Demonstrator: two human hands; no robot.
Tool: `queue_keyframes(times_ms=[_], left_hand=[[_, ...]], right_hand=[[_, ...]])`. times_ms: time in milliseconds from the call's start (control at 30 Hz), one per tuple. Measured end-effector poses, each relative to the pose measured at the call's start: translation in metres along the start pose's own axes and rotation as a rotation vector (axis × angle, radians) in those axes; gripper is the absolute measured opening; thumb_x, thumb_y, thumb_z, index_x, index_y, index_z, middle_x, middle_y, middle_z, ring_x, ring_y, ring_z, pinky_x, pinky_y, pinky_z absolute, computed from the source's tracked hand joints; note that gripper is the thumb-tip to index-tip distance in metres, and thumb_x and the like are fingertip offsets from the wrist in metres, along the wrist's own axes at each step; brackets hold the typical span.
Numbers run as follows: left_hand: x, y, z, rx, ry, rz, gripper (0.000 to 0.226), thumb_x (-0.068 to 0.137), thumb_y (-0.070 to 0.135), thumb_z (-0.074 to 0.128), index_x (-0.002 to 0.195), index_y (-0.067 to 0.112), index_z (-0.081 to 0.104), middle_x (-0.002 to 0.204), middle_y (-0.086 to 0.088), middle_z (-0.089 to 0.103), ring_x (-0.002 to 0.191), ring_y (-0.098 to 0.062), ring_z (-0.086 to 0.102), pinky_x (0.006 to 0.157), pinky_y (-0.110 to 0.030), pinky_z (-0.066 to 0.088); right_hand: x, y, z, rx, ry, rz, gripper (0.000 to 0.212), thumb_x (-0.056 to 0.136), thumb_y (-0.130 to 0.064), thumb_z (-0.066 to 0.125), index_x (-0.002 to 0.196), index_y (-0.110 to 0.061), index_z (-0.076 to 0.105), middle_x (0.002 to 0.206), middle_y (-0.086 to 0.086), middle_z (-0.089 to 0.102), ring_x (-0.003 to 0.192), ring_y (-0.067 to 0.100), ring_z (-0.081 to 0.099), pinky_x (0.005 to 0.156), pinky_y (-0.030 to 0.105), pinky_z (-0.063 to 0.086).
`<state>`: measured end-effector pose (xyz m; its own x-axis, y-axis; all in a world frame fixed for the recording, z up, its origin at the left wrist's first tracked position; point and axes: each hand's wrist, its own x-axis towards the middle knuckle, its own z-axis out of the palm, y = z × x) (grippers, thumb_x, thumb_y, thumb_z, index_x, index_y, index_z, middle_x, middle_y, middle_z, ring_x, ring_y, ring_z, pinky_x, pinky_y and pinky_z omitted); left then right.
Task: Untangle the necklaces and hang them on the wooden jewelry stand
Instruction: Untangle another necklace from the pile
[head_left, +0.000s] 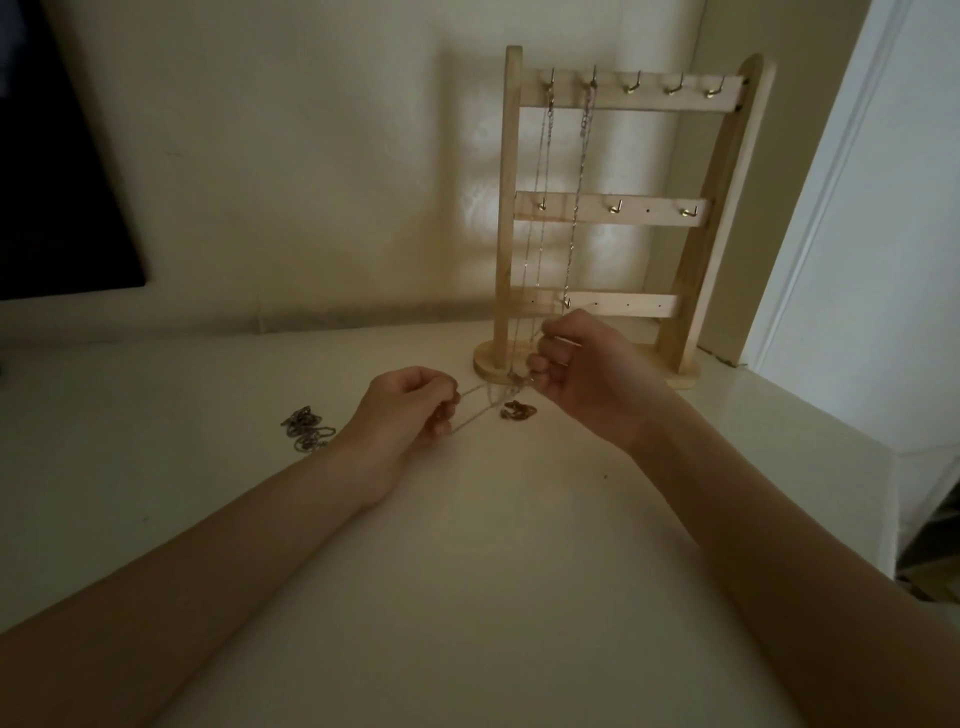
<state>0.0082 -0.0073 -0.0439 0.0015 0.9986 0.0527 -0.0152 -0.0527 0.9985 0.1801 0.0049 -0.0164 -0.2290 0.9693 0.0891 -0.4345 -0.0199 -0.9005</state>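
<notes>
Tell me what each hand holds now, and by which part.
Both hands pinch one thin chain stretched between them above the table: the left hand at its left end, the right hand near its tangled part. The exact links cannot be told.

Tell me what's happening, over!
Both hands, left hand and right hand, pinching one chain. Two necklaces already on stand. Loose pile waiting.

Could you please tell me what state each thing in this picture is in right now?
Left hand: pinching the chain.
Right hand: pinching the chain's other end.
Chain: stretched between both hands, tangled.
Stand: upright, two necklaces hung on it.
Hung necklaces: dangling from the two leftmost top hooks.
Chain pile: bunched on the table.
Small clump: lying under the stretched chain.
</notes>
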Motion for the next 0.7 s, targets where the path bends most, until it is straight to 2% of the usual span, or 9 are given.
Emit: queue_keyframes(times_ms=[67,133,200,267,333,433,533,700], left_hand=[[-0.001,0.002,-0.001,-0.059,-0.032,-0.007,0.017,0.086,-0.002,0.052,0.076,0.009,0.059,0.066,-0.002,0.054,0.054,-0.007,0.045,0.044,-0.014,0.035],[-0.003,0.004,-0.001,0.008,-0.087,0.01,0.016,0.084,-0.001,0.055,0.079,0.012,0.06,0.066,0.001,0.053,0.054,-0.006,0.044,0.045,-0.014,0.033],[-0.003,0.002,-0.002,0.265,-0.133,0.082,0.014,0.083,0.002,0.058,0.084,0.016,0.061,0.07,0.004,0.053,0.057,-0.006,0.046,0.05,-0.016,0.035],[-0.003,-0.001,-0.003,0.522,-0.149,0.188,0.013,0.083,0.007,0.06,0.085,0.019,0.062,0.075,0.005,0.054,0.064,-0.008,0.049,0.057,-0.018,0.038],[-0.002,-0.004,-0.002,0.601,-0.136,0.263,0.01,0.084,0.011,0.061,0.084,0.02,0.063,0.074,0.004,0.054,0.064,-0.009,0.05,0.06,-0.019,0.038],[0.001,-0.004,-0.001,0.538,-0.086,0.261,0.006,0.087,0.02,0.06,0.083,0.018,0.066,0.064,0.005,0.051,0.049,-0.005,0.043,0.051,-0.022,0.033],[0.001,-0.003,-0.003,0.343,-0.037,0.155,0.017,0.091,0.023,0.055,0.08,0.017,0.067,0.058,0.004,0.042,0.04,-0.004,0.035,0.042,-0.018,0.027],[-0.004,0.007,0.0,0.106,-0.168,0.029,0.021,0.091,0.018,0.048,0.087,0.014,0.068,0.062,0.005,0.041,0.041,-0.005,0.027,0.035,-0.013,0.017]], right_hand=[[0.001,0.0,-0.004,0.016,-0.012,-0.004,0.027,0.089,-0.008,0.046,0.065,-0.018,0.038,0.051,-0.006,0.032,0.043,0.008,0.034,0.041,0.018,0.033],[0.001,0.0,-0.006,-0.05,-0.026,-0.021,0.023,0.089,-0.007,0.045,0.069,-0.017,0.042,0.054,-0.006,0.035,0.038,0.004,0.028,0.037,0.017,0.02],[0.001,0.0,-0.006,-0.055,-0.029,-0.044,0.014,0.09,-0.005,0.043,0.083,-0.014,0.052,0.062,-0.005,0.049,0.035,0.003,0.026,0.037,0.017,0.014],[0.0,-0.001,-0.004,-0.047,0.011,-0.06,0.018,0.089,0.0,0.044,0.1,-0.011,0.054,0.076,-0.002,0.062,0.034,0.002,0.026,0.037,0.016,0.013],[-0.002,0.0,-0.001,-0.079,0.029,-0.079,0.023,0.089,0.002,0.045,0.105,-0.011,0.055,0.084,-0.001,0.065,0.037,0.002,0.026,0.037,0.015,0.014],[-0.003,0.001,0.001,-0.115,0.007,-0.095,0.026,0.089,0.003,0.047,0.107,-0.013,0.056,0.088,-0.001,0.067,0.04,0.002,0.026,0.037,0.015,0.017],[-0.003,0.001,0.0,-0.099,0.001,-0.087,0.029,0.089,0.004,0.047,0.111,-0.012,0.055,0.09,0.0,0.067,0.04,0.002,0.027,0.038,0.015,0.016],[-0.002,0.001,0.0,-0.1,-0.015,-0.087,0.029,0.089,0.005,0.046,0.109,-0.012,0.056,0.089,-0.001,0.069,0.038,0.002,0.027,0.036,0.014,0.018]])
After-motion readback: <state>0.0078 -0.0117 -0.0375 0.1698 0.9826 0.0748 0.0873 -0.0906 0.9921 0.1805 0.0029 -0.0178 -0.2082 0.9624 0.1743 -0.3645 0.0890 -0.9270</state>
